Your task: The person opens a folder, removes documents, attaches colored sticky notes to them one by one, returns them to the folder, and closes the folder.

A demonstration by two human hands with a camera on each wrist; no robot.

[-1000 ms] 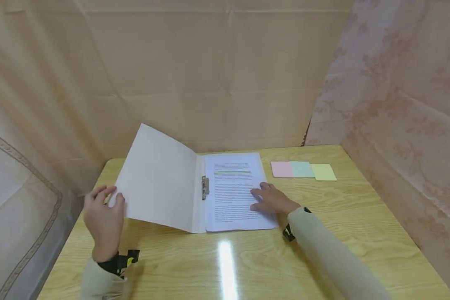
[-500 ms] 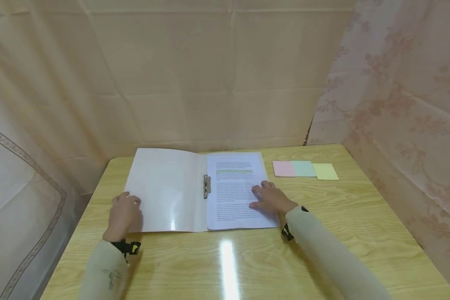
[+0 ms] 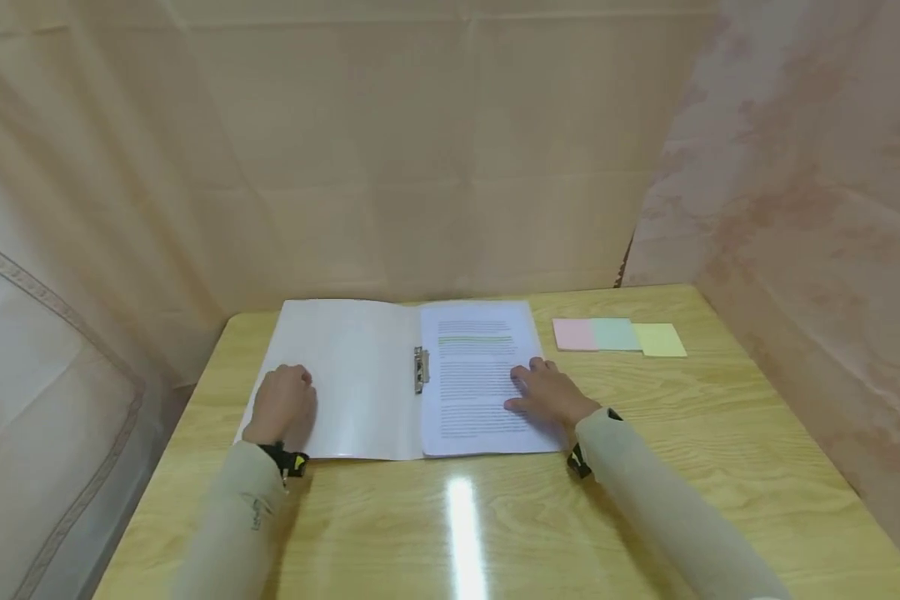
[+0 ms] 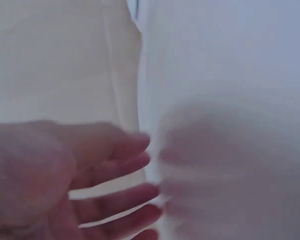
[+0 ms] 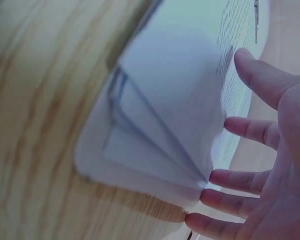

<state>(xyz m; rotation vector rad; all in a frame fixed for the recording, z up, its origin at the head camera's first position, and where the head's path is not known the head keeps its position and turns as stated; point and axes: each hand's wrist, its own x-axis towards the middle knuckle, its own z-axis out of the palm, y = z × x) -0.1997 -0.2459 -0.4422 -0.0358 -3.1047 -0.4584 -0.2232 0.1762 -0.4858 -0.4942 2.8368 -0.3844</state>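
Observation:
A white folder (image 3: 356,367) lies spread on the table in the head view, with a metal clip (image 3: 420,369) by its spine. Printed sheets (image 3: 472,408) fill its right side; green highlighted lines cross the upper page. My left hand (image 3: 281,404) is at the left cover. Its fingertips come right to the white surface in the left wrist view, holding nothing. On the right edge of the sheets rests my right hand (image 3: 551,394), fingers spread. The right wrist view shows its fingers (image 5: 240,181) along that edge, where sheet corners (image 5: 155,130) are slightly fanned.
Pink (image 3: 574,334), green (image 3: 615,334) and yellow (image 3: 661,340) sticky note pads lie in a row at the back right of the wooden table (image 3: 570,533). A beige curtain (image 3: 450,167) hangs behind the table, and a patterned pink cloth (image 3: 817,208) hangs on the right.
The left cover, raised and held by my left hand a second ago, now lies flat. My left hand has moved right onto it. The right hand stays on the sheets.

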